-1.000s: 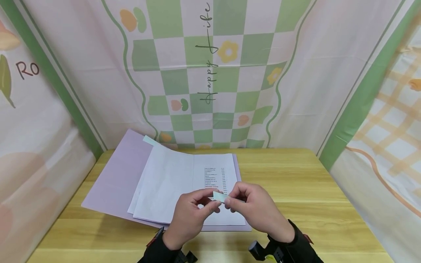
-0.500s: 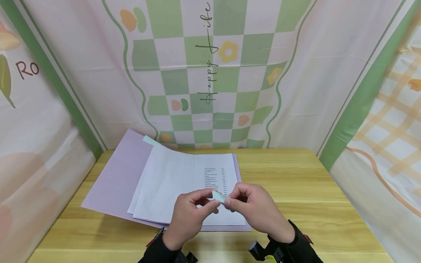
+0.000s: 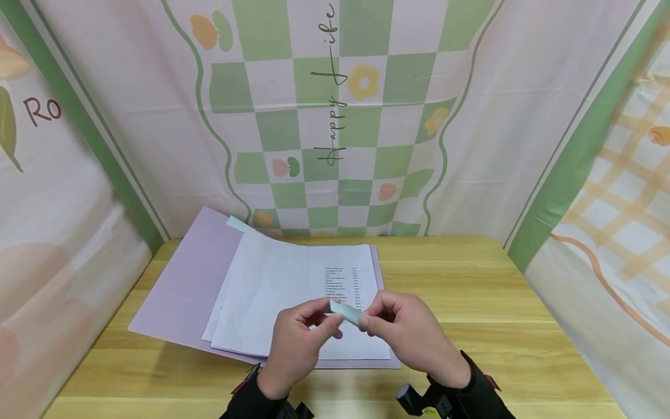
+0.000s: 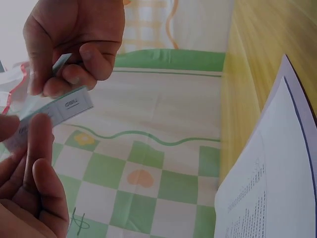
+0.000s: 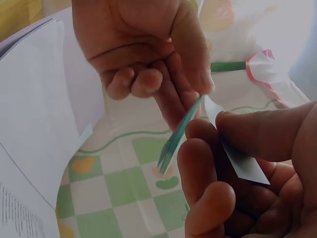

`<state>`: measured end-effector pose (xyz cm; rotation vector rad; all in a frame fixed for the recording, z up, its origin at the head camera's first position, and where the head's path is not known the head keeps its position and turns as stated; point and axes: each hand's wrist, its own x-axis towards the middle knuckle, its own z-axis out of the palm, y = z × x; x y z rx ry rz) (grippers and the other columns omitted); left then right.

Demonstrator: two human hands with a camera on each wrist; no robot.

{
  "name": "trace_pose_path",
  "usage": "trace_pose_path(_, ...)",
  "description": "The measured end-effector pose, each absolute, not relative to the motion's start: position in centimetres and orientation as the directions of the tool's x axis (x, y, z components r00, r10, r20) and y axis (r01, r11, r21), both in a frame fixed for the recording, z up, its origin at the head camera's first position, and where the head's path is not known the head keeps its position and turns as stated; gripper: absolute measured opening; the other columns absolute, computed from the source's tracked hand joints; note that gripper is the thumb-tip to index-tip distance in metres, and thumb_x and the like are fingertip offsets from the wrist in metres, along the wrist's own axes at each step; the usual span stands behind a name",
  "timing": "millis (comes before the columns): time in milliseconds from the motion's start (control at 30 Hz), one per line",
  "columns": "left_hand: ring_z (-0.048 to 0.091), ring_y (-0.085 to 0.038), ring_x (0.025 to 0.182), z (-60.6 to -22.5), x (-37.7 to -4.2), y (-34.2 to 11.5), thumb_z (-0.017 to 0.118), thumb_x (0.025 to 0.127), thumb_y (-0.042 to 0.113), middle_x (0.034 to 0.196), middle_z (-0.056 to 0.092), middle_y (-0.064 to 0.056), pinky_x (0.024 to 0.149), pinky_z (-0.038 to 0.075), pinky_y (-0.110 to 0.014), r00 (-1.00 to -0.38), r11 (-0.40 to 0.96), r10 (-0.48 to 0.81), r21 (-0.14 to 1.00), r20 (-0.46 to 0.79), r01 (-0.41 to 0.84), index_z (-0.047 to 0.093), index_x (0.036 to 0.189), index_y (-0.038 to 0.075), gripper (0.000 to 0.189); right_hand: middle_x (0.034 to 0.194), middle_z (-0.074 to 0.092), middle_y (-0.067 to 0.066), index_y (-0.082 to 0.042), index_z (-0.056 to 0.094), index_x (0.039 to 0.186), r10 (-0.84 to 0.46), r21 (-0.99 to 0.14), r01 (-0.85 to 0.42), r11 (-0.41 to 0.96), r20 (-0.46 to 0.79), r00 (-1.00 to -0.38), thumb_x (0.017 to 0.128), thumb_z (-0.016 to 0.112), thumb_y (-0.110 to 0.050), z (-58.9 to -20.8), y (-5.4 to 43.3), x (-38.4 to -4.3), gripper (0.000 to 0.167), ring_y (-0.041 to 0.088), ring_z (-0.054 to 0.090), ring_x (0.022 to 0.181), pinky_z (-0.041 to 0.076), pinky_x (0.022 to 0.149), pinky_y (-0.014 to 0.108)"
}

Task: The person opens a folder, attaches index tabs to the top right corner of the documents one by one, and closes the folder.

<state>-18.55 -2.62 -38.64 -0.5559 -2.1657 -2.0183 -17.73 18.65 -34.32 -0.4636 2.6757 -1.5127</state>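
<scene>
In the head view, a pale green sticky strip (image 3: 345, 312) stretches between the two hands, above an open booklet (image 3: 262, 291). My left hand (image 3: 298, 340) pinches a thin pad of sticky tabs (image 4: 72, 105) between thumb and fingers; the left wrist view shows printing on its underside. My right hand (image 3: 416, 334) grips the strip's other end with thumb and index finger. In the right wrist view the strip (image 5: 243, 167) runs through the right fingers and meets the green pad (image 5: 179, 139) at the left thumb. Whether it is still attached there I cannot tell.
The booklet lies open on the wooden table (image 3: 460, 279), its purple cover (image 3: 178, 285) spread to the left. A pale green tab (image 3: 238, 224) sticks out from the top of its left pages. Patterned cloth (image 3: 361, 128) hangs behind the table and at both sides.
My left hand has drawn slightly left, away from the right hand. More of the green strip now shows between them. The right hand and the booklet have hardly moved.
</scene>
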Motion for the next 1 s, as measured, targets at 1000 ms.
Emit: trace_pose_path(1000, 0.049, -0.001, 0.062, -42.4, -18.9, -3.7, 0.068, 0.097, 0.021, 0.075, 0.057, 0.013, 0.057, 0.044, -0.021, -0.811, 0.533, 0.425, 0.614, 0.401, 0.583, 0.059, 0.087, 0.017, 0.014, 0.076, 0.062, -0.005, -0.017, 0.065, 0.083, -0.168, -0.707, -0.143, 0.692, 0.035, -0.985, 0.094, 0.07, -0.017, -36.8, 26.6, -18.0, 0.011, 0.017, 0.051, 0.064, 0.041, 0.058, 0.029)
